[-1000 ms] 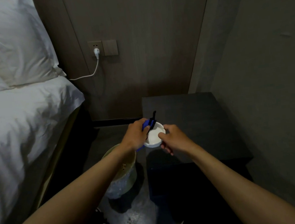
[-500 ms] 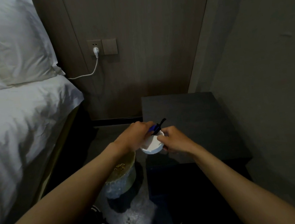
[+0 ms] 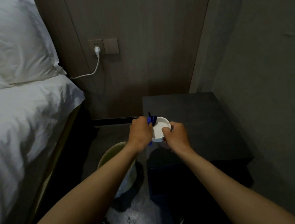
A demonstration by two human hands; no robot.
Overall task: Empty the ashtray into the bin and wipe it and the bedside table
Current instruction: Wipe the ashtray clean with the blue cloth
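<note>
Ashtray (image 3: 159,130), white, round, held above front-left edge of bedside table (image 3: 200,124). Right hand (image 3: 175,134) pinches near rim, thumb over lip. Left hand (image 3: 140,132) closed around blue cloth (image 3: 151,121), cloth pressed to ashtray's far-left rim. Bin (image 3: 111,153) on floor just left of table, under left forearm. Bed (image 3: 23,117) with white pillow (image 3: 4,45) further left; plug (image 3: 97,50) in wall socket.

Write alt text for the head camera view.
A person's right hand holds a white ashtray while the left hand wipes it with a blue cloth, over the near left corner of a dark bedside table. A bin stands on the floor beside a white bed.
</note>
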